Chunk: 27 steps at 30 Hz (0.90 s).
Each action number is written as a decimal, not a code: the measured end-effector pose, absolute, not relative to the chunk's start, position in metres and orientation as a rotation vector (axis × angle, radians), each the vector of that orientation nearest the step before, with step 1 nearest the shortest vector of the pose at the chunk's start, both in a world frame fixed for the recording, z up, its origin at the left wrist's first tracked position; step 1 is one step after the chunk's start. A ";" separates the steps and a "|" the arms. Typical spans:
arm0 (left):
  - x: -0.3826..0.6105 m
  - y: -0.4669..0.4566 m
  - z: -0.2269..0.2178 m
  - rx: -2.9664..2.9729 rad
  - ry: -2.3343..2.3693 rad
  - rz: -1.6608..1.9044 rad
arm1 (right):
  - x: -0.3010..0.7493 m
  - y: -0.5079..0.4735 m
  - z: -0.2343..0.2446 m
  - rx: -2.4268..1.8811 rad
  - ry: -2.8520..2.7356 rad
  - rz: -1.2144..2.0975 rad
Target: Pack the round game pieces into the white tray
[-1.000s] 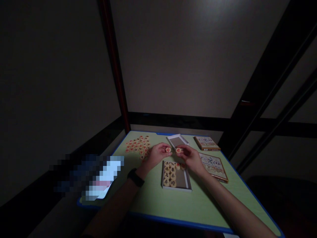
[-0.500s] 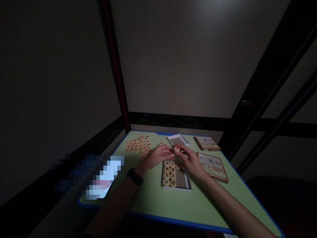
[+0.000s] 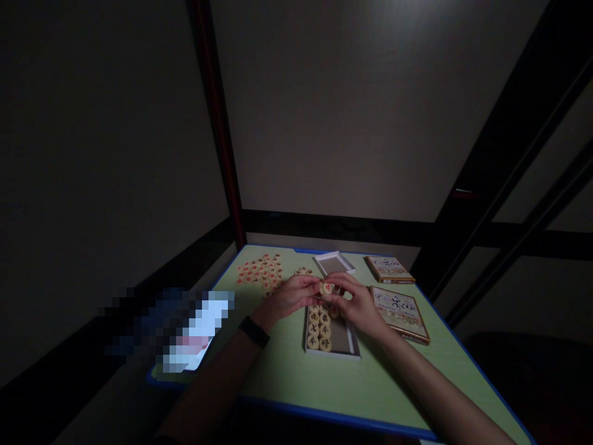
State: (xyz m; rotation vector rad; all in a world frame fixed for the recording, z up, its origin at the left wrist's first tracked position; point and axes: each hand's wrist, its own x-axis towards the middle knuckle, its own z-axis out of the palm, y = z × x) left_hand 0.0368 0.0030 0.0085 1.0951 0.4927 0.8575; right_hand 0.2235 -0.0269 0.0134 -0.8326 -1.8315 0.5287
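Over the far end of an open shallow box (image 3: 343, 347), both hands meet at a round xiangqi piece (image 3: 327, 288) marked in red. My right hand (image 3: 360, 301) pinches it between thumb and fingers from the right. From the left, the fingers of my left hand (image 3: 293, 296) close against it; whether a second piece sits behind it is hard to tell. Inside the box, two columns of black-marked xiangqi pieces (image 3: 325, 330) line the left side. Another piece (image 3: 334, 312) lies to their right, partly covered by my right hand.
Loose xiangqi pieces (image 3: 259, 270) spread over the back left of the green table (image 3: 278, 377), with a small group (image 3: 303, 271) behind my left hand. Behind the box is another shallow tray (image 3: 334, 264). Two printed boxes (image 3: 390, 269) lie at right; a pixelated bright screen (image 3: 204, 334) is at left.
My hands have come together, and the red-marked piece has moved slightly down and left to the left fingertips. My right hand has shifted a little over the box.
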 end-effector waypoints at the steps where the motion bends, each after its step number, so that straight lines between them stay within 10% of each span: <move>1: 0.037 0.003 0.009 1.094 0.490 0.852 | 0.223 -0.027 0.012 -0.823 -1.848 0.473; 27: 0.041 0.005 0.004 1.088 0.480 0.896 | 0.218 -0.037 0.007 -0.758 -1.887 -0.068</move>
